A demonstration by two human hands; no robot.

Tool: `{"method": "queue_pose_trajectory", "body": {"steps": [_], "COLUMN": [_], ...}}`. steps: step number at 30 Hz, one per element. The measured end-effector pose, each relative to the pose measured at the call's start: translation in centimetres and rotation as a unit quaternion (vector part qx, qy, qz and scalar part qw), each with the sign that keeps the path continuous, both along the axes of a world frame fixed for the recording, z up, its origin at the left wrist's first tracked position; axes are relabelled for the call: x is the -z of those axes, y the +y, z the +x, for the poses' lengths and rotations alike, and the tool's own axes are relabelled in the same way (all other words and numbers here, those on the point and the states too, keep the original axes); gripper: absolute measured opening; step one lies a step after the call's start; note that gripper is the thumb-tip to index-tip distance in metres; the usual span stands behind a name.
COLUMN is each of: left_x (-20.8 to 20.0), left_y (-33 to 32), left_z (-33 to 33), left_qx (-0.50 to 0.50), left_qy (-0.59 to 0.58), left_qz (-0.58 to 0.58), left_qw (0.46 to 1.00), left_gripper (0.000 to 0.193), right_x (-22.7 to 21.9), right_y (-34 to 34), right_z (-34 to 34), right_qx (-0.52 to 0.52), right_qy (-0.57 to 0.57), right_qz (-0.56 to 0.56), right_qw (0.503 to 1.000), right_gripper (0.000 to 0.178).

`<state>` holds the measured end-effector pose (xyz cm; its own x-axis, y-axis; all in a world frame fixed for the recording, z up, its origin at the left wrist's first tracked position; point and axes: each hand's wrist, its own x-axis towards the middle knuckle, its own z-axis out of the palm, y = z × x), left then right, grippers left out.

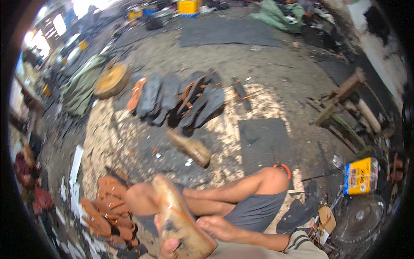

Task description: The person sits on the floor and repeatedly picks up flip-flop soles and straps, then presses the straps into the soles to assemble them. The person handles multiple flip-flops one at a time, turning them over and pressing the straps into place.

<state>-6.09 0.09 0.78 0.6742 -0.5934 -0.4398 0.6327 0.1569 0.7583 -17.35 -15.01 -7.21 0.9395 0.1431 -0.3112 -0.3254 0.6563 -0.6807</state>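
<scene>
My left hand [169, 247] grips a worn, tan shoe last [185, 228] above my lap, its toe pointing away from me. A thin orange strap [171, 204] runs across the last. At the last's right side is my right hand [217, 227], its fingers closed at the edge; whatever they pinch is too small to make out. A second shoe last [192, 149] lies on the mat beyond my crossed legs. Farther off, several dark sandal soles [170, 93] lie in a row, some with brown straps. One orange-brown sole [136, 94] lies at the row's left end.
Orange-brown sole pieces [114, 203] are heaped by my left knee. A dark rubber sheet [265, 142] lies ahead on the right. Beyond it stands a wooden frame [345, 103], with a yellow-and-white box [360, 177] nearer me. A round wooden block [112, 81] sits at the far left.
</scene>
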Motion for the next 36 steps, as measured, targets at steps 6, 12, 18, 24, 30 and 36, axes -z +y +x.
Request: {"method": "queue_pose_trajectory", "body": {"steps": [6,12,18,24,30,36], "left_x": [2.7,0.5,-1.0,-0.8,0.6,1.0], "left_y": [0.0,-1.3,-5.7,-5.4,-5.3,-5.2], "left_z": [3.3,3.4,5.7,6.8,6.5,5.8], "left_qx": [0.001,-0.045,0.022,0.027,0.078,0.094], "left_qy": [-0.052,-0.103,-0.129,-0.066,-0.130,-0.318], "left_qz": [0.044,0.019,-0.326,-0.083,-0.070,0.037], "left_qw": [0.998,0.994,0.936,0.994,0.986,0.943], "left_gripper": [0.111,0.112,0.100,0.074,0.085,0.090], "right_x": [2.3,-0.4,-7.3,-7.1,-5.5,-4.6], "right_y": [3.6,0.2,-1.6,-3.5,-4.5,-4.5], "right_z": [-2.6,-0.3,3.4,5.8,6.9,8.0], "right_qx": [0.098,0.150,-0.016,0.180,0.142,0.154], "right_qy": [0.127,-0.013,-0.046,-0.107,-0.091,-0.080], "right_qz": [0.109,0.179,0.439,-0.041,-0.082,-0.083], "right_qw": [0.981,0.972,0.897,0.977,0.982,0.981], "right_gripper": [0.028,0.040,0.057,0.085,0.082,0.069]}}
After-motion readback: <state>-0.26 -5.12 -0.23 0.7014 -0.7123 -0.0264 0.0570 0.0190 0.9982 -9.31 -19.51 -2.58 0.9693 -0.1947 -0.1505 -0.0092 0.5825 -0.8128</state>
